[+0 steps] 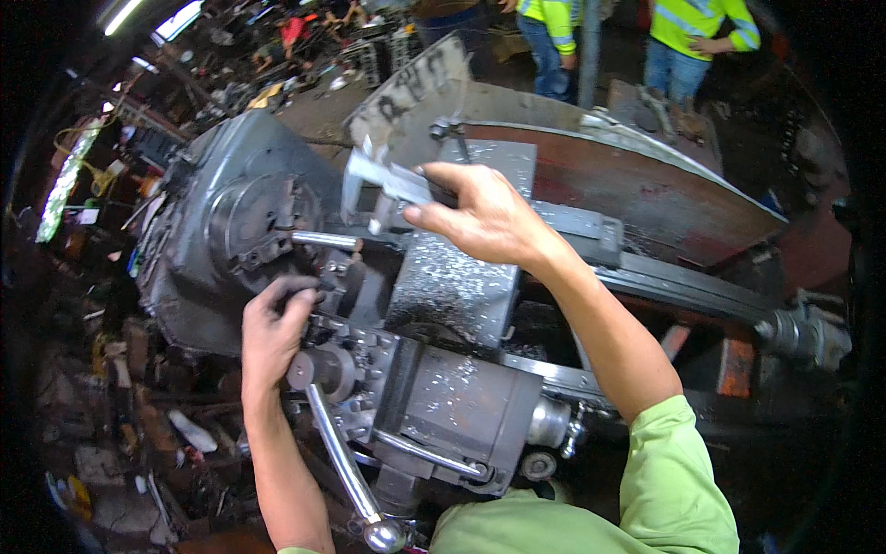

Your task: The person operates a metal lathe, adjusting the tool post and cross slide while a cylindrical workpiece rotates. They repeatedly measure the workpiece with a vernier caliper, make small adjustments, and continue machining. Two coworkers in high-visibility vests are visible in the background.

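A vernier caliper (392, 179) is in my right hand (475, 210), gripped between thumb and fingers above the lathe carriage, its jaws pointing left. Below it, a shiny round metal bar (326, 240) sticks out to the right from the lathe chuck (263, 226); the caliper is apart from it. My left hand (275, 328) has its fingers curled together beside the tool post (355, 369), just below the chuck. Whatever those fingers may pinch is dark and hidden. A clamping lever (341, 452) with a ball end slants down from the tool post, near my left forearm.
Metal chips lie over the carriage (452, 286) and the compound slide (457, 392). The lathe bed (692, 286) runs right to the tailstock end (803, 337). Behind stands a rusty splash guard (637, 194). Two people in yellow vests (692, 28) stand beyond; clutter covers the left floor.
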`<action>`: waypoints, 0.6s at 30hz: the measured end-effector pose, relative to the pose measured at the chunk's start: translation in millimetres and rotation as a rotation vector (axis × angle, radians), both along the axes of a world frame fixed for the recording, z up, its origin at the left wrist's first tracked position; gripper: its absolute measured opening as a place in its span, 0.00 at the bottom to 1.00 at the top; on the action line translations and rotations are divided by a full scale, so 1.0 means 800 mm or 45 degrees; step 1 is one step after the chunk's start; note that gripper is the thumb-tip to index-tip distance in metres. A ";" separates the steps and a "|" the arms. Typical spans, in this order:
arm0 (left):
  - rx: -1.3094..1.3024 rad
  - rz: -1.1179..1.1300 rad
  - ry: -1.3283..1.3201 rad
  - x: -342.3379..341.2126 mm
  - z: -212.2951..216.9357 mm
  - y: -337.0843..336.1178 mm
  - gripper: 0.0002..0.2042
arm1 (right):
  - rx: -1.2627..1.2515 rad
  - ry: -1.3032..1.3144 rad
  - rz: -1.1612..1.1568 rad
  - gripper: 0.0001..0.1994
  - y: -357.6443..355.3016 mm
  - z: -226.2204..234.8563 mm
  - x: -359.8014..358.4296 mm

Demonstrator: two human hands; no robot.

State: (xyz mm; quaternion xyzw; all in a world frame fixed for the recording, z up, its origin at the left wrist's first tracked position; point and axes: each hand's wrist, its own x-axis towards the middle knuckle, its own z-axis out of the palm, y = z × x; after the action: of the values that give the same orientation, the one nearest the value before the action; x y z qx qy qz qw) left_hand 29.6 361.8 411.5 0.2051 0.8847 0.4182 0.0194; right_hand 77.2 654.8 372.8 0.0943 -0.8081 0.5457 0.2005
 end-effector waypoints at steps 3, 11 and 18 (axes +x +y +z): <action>0.339 0.028 -0.088 0.013 -0.014 -0.016 0.11 | 0.471 -0.011 -0.434 0.20 0.018 -0.025 0.077; 0.369 -0.159 -0.104 -0.007 -0.030 -0.030 0.15 | 0.773 -0.291 -0.902 0.20 0.043 -0.096 0.262; 0.363 -0.186 -0.069 -0.027 -0.042 -0.035 0.16 | 0.763 -0.447 -1.005 0.22 0.034 -0.128 0.325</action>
State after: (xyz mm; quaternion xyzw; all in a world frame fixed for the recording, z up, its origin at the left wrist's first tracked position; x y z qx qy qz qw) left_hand 7.8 334.0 378.3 0.2580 0.7983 0.5423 0.0443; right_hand 337.3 682.0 270.7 -0.2569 -0.9243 0.1812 0.2166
